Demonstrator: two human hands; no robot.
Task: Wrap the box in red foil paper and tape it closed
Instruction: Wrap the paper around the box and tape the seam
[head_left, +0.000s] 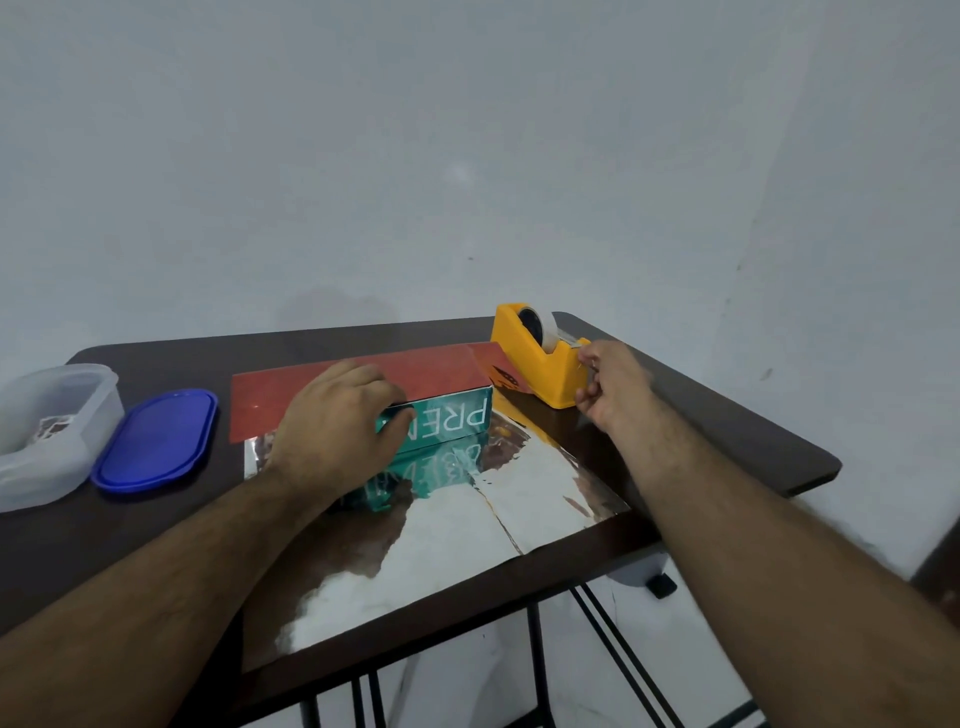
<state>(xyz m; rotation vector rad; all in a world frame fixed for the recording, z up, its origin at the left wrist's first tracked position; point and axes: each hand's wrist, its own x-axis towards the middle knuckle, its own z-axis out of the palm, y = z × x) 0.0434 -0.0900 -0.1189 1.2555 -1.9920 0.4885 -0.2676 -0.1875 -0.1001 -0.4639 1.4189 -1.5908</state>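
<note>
pinning red foil paper (363, 384) onto box (441, 423) with left hand (337, 426) fingers pressed flat; right hand (613, 384) fingers pinching tape at dispenser (535, 364): draw taut, tear cleanly.

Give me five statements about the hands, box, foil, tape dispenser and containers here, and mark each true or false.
1. The left hand presses the red foil down on the box. True.
2. The right hand holds scissors. False: it is at the cutter end of the yellow tape dispenser, fingers pinched as if on tape.
3. The box is fully wrapped. False: its teal side with white letters still shows.
4. The blue lid lies on the table beside the clear container. True.
5. The foil's silver side faces up in front of the box. True.
</note>
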